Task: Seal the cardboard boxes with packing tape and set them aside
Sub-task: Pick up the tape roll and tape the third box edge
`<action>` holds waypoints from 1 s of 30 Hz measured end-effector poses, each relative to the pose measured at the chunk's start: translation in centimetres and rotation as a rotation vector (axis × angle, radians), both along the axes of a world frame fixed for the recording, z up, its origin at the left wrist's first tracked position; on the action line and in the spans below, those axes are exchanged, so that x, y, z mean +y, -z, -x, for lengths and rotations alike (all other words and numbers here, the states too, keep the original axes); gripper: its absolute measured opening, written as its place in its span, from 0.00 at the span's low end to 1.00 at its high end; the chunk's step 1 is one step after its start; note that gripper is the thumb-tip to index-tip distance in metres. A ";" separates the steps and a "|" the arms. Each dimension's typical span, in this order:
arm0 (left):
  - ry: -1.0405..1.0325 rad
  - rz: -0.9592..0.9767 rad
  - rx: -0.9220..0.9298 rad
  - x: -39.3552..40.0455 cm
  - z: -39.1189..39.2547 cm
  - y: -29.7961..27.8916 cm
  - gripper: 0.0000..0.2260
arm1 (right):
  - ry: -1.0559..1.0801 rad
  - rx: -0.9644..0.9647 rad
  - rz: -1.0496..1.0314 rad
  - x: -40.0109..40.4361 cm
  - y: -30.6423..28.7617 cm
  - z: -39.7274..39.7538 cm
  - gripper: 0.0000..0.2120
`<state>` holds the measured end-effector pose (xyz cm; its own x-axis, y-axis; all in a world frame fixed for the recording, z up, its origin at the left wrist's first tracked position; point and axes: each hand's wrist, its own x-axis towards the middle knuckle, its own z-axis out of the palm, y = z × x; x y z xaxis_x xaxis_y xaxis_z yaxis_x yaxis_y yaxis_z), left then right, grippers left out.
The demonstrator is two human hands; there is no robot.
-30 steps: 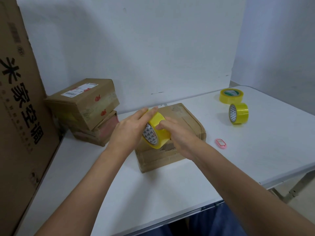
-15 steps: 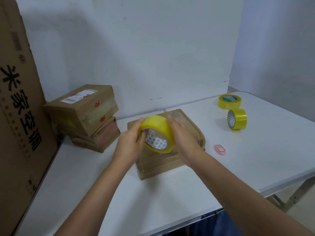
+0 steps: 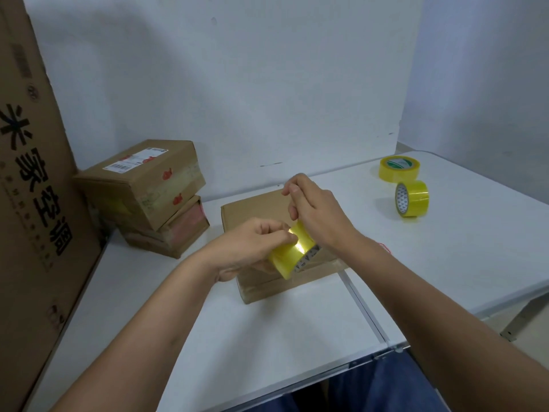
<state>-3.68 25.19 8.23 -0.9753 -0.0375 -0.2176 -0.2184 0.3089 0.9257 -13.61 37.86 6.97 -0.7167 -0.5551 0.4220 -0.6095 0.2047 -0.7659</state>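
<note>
A: Midway through sealing, by the look of it. Flat cardboard box [image 3: 261, 215] at the middle of the table [image 3: 267, 337], top apparently not yet taped. Tape roll [image 3: 292, 257] held just above its near half.

B: Grip?

A: Left hand [image 3: 252, 248] curled round the roll, thumb and fingertips pressing its outer face. Right hand [image 3: 315, 215] over the roll's far side, thumb and forefinger pinched together above it. Probably hunting for or lifting the tape's free end; no strip visible between those fingers, so cannot tell whether anything is caught.

B: Done so far?

A: Two boxes stacked at the back left of the table: upper box [image 3: 139, 185] with a shipping label, tilted over the lower box [image 3: 175, 233]. Yellowish sheen on their sides, likely tape, so judged sealed and set aside.

B: Left to do?

A: Free the end, run tape along the flat box's seam, cut, move it over to the stack.

B: Count?

A: Three small boxes. Three yellow rolls: one in hand, a flat-lying roll [image 3: 399, 168] and an upright roll [image 3: 412, 198] near the back right edge. One large printed carton [image 3: 32, 188] standing along the left edge.
</note>
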 end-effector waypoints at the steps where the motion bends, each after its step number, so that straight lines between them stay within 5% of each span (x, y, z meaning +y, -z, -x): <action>1: -0.015 -0.014 0.008 0.2 0.1 0.1 0.07 | -0.005 0.008 -0.020 -0.1 0.0 0.1 0.12; 12: -0.044 -0.187 -0.050 0.5 -0.3 1.2 0.19 | -0.002 -0.098 0.018 0.3 0.5 0.9 0.11; 17: -0.114 -0.206 -0.013 1.2 -0.2 1.2 0.07 | 0.010 -0.035 0.002 0.2 0.5 0.7 0.11; 27: -0.177 -0.248 0.015 1.5 -0.3 2.0 0.22 | 0.013 -0.041 0.030 0.0 0.3 0.9 0.11; 30: -0.116 -0.359 -0.021 1.0 -0.5 1.7 0.16 | -0.009 -0.023 0.026 0.0 0.2 0.8 0.11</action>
<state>-3.18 26.22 6.57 -0.9642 -0.0652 -0.2570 -0.2531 -0.0622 0.9654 -14.40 37.87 6.77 -0.7213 -0.5509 0.4197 -0.5936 0.1794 -0.7845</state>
